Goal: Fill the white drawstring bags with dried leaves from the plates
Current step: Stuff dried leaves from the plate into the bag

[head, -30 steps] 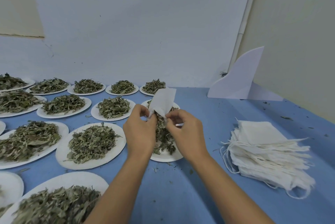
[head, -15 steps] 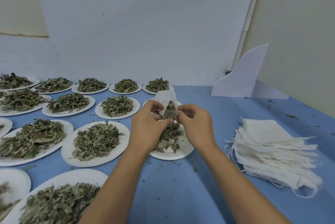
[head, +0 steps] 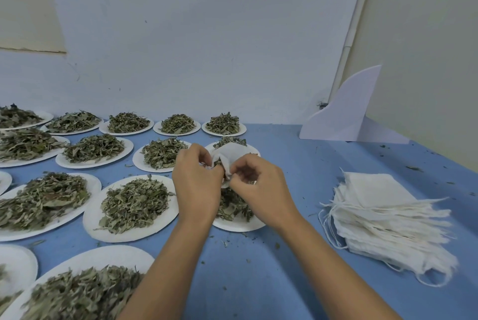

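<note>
A small white drawstring bag [head: 231,153] is held between both hands over a white plate [head: 239,224] of dried leaves [head: 231,203]. My left hand [head: 198,185] pinches the bag's left edge. Fingers of my right hand [head: 261,185] curl round the bag's right edge, and some leaves show at the bag's mouth. Part of the bag and the plate is hidden behind the hands.
Several white plates heaped with dried leaves [head: 134,203] cover the blue table [head: 258,281] to the left and back. A stack of empty white drawstring bags [head: 388,213] lies at the right. A white curved board [head: 344,112] stands in the back corner.
The flat bag held up between my hands has come down toward the plate and been opened; leaves now show at its mouth and both hands have closed in round it.
</note>
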The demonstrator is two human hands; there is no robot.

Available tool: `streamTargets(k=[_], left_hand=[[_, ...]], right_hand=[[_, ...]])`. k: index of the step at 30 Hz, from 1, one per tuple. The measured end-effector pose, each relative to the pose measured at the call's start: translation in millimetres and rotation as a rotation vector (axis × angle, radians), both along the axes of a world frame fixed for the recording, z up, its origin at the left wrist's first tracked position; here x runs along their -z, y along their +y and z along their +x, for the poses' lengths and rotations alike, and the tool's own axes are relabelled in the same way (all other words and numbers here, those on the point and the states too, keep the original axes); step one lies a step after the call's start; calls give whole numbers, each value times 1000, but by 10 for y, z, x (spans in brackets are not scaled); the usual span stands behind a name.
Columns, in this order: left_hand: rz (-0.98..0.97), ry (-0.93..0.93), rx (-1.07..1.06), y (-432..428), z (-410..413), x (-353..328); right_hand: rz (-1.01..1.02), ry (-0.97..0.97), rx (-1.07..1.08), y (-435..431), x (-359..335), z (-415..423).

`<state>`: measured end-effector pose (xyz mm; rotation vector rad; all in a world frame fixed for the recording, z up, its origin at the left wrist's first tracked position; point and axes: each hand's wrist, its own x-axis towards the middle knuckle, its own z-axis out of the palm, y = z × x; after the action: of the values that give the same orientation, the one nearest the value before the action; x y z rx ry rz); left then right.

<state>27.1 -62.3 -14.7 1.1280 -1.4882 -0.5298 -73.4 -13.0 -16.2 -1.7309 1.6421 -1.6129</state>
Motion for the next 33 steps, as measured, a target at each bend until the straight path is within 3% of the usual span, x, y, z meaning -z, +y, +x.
streamTargets(k=[5, 11, 20, 23, 26, 30, 31, 33], left_hand=[[-4, 36, 26, 2, 7, -21], [152, 217, 227, 48, -9, -76], [124, 224, 379, 84, -21, -166], [104, 205, 334, 66, -15, -158], [45, 148, 213, 37, 17, -134], [54, 261, 131, -15, 74, -114], [62, 297, 110, -30, 88, -112], [72, 356, 77, -58, 111, -113]], right_hand=[[1, -79, 133, -24, -20, -46], [8, -184, 240, -44, -49, -104], [23, -105, 346, -238, -104, -102], [60, -57, 375, -342, -151, -115], [85, -102, 295, -383, -184, -105], [160, -459, 3, -315, -150, -166], [160, -430, 19, -288, -121, -192], [205, -115, 109, -238, -30, -240]])
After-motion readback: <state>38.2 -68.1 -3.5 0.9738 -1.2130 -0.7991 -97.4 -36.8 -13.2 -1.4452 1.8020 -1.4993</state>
